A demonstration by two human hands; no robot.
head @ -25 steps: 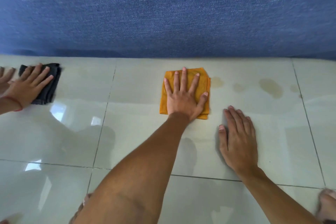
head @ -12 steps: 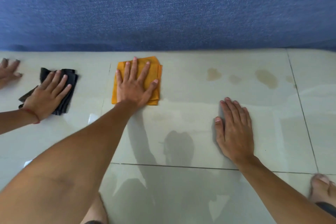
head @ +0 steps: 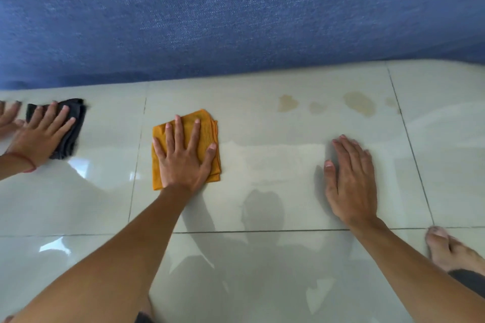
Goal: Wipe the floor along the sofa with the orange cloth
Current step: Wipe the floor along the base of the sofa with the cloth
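The folded orange cloth (head: 208, 127) lies flat on the glossy pale tiled floor (head: 265, 265), a short way out from the blue sofa's front (head: 236, 21). My left hand (head: 183, 160) presses down on the cloth with palm flat and fingers spread. Further right, my right hand (head: 351, 178) rests flat on the bare tile and holds nothing. A faint damp streak (head: 275, 155) runs on the tile between my two hands.
Brownish stains (head: 359, 103) mark the tile close to the sofa at the right, with a smaller brownish stain (head: 288, 103) beside them. At the left, another person's hand (head: 42, 134) presses a dark cloth (head: 76, 118). A bare foot (head: 451, 252) is at the lower right.
My left hand slid the orange cloth left from mid-tile to near the left grout line, then drew it a little away from the sofa. My right hand stayed planted.
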